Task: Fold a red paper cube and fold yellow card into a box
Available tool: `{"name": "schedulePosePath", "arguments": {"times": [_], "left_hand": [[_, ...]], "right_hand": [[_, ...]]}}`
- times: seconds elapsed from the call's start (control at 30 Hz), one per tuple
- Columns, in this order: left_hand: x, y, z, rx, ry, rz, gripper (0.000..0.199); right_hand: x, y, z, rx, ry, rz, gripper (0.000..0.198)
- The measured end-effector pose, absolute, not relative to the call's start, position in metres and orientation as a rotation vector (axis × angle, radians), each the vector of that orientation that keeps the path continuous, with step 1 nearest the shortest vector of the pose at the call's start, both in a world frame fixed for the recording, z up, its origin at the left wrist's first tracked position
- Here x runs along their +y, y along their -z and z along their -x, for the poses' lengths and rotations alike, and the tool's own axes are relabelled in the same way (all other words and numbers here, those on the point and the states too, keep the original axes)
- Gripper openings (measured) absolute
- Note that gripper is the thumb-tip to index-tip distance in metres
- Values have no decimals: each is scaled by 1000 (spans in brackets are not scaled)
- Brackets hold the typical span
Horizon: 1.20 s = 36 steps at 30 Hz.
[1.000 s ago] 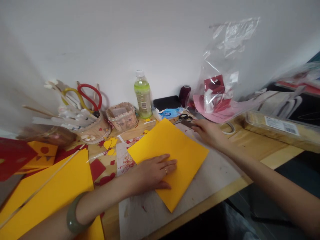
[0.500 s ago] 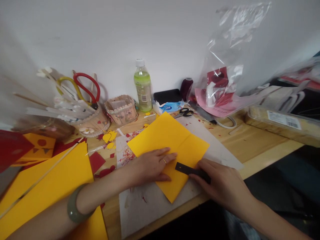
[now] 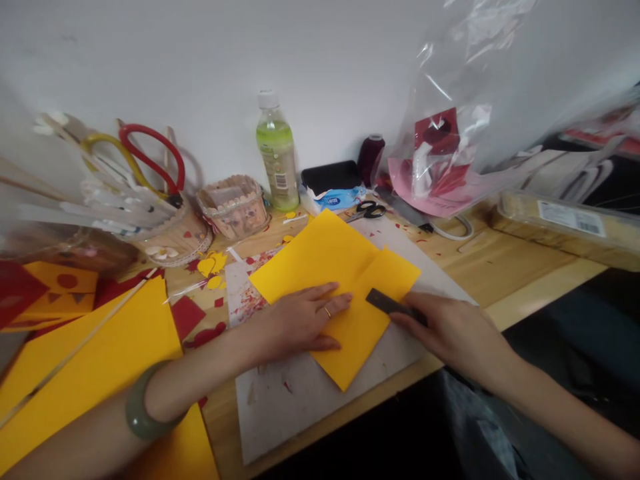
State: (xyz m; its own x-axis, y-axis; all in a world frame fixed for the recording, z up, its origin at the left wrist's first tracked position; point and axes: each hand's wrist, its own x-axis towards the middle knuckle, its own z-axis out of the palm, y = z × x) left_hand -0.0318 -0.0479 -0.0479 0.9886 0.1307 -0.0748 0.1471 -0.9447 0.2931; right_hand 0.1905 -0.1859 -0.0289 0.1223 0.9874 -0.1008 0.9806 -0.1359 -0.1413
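Note:
Yellow paper [image 3: 327, 250] lies turned at an angle on a grey-white board. A line runs inward from its upper right edge, and the flap right of it stands out a little. My left hand [image 3: 315, 317], with a ring on one finger, rests flat on the paper with fingers spread. My right hand [image 3: 440, 323] is closed around a flat black bar-shaped tool [image 3: 383, 301]. The tool's squared end points left over the paper's right part; its other end is hidden in my palm, and its exact kind is unclear.
The stained board [image 3: 280, 407] lies near the table edge. Large yellow sheets [image 3: 115, 353] are at left. Behind stand a scissors-filled basket [image 3: 175, 237], a small basket [image 3: 235, 210], a green drink bottle [image 3: 277, 160], black scissors [image 3: 370, 210] and a plastic box [image 3: 560, 220].
My right hand and the black tool have moved slightly up and right. The paper's right flap now sticks out more along the line. My left hand stays on the paper; the view has shifted slightly.

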Motion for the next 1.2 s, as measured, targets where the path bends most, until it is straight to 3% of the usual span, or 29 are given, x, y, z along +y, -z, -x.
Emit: {"name": "schedulePosePath", "arguments": {"times": [0.4,0.57,0.7,0.83,1.03,1.2], "left_hand": [[-47,41,28,237,280,-2812,66],[-47,42,28,224,275,-2836,65],[-47,41,28,222,269,-2854,64],[-48,43,30,215,217,-2878,66],[-48,46,31,206,169,-2884,66],[-47,45,29,217,211,-2857,66]], "right_hand": [[-174,10,-246,-1527,-169,2361,26],[-183,-13,-242,-1379,-479,2034,36],[-189,-7,-221,-1579,-487,1900,50],[-195,18,-188,-1756,-585,1920,34],[-204,38,-163,-2064,-139,2062,19],[-201,38,-187,-2036,-56,2105,22]]}}
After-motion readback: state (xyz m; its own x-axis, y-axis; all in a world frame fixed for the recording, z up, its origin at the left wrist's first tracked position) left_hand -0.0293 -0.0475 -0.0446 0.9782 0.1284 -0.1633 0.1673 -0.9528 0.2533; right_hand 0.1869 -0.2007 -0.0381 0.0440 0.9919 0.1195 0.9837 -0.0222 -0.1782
